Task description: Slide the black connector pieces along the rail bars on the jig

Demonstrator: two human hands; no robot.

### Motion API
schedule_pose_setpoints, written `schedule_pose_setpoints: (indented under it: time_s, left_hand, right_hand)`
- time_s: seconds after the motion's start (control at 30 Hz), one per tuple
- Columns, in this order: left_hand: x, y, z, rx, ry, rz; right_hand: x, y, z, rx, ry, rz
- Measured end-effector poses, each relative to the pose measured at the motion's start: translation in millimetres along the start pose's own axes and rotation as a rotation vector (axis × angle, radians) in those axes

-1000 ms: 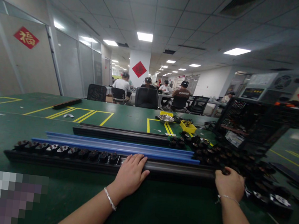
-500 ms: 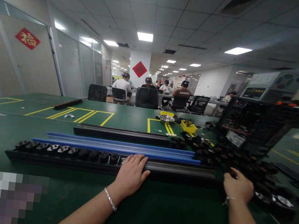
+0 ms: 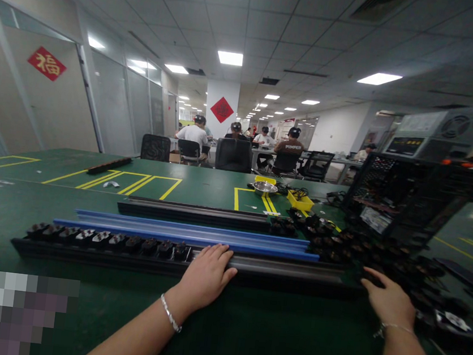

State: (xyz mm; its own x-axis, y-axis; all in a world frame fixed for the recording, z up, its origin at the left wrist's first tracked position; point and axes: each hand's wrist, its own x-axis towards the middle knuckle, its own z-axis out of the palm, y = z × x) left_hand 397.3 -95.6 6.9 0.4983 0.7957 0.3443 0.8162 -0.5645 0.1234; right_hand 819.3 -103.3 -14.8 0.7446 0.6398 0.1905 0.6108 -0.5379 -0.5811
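A long black channel strip (image 3: 284, 282) lies across the green table in front of me. In its left half sits a row of black plug-socket modules (image 3: 132, 244), some with pale tops. My left hand (image 3: 208, 271) rests flat over the middle of the strip, just right of the last module, its fingers stretched out. At the strip's right end is my right hand (image 3: 391, 300), thumb and forefinger apart. Dark parts lie behind and between those fingers, too dark to make out singly.
Behind the strip lie a blue rail (image 3: 196, 234) and another black strip (image 3: 193, 213). Loose black modules (image 3: 365, 243) are heaped at the right, before an opened computer case (image 3: 391, 201). Farther back are a metal bowl (image 3: 265, 187) and a yellow bin (image 3: 300, 200). People sit beyond.
My right hand has shifted right, away from the strip's end, and its thumb and forefinger have spread. My left hand stays on the strip.
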Motion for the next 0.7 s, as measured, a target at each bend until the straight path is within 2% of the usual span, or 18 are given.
schedule_pose_setpoints:
  time_s: [0.13, 0.23, 0.3, 0.4, 0.53, 0.7]
  left_hand:
    - [4.9, -11.5, -18.5, 0.018, -0.027, 0.042]
    - [5.6, -25.6, -35.8, 0.12, -0.013, -0.031]
    - [3.1, -35.5, -46.9, 0.189, -0.019, -0.075]
    - [-2.7, -47.0, -59.4, 0.265, -0.12, -0.135]
    - [-7.1, -55.5, -64.5, 0.284, -0.221, -0.179]
    - [-6.9, -63.1, -61.9, 0.258, -0.25, -0.162]
  right_hand:
    - [5.1, 5.3, 1.8, -0.008, -0.069, -0.066]
    - [6.8, 8.2, 4.4, -0.022, -0.126, -0.053]
    - [7.3, 10.1, 6.1, -0.047, -0.117, -0.073]
    - [6.8, 13.3, 8.6, -0.097, -0.038, -0.093]
    - [3.0, 15.9, 9.5, -0.15, 0.047, -0.074]
    - [-7.2, 9.5, 3.0, -0.153, 0.089, -0.056]
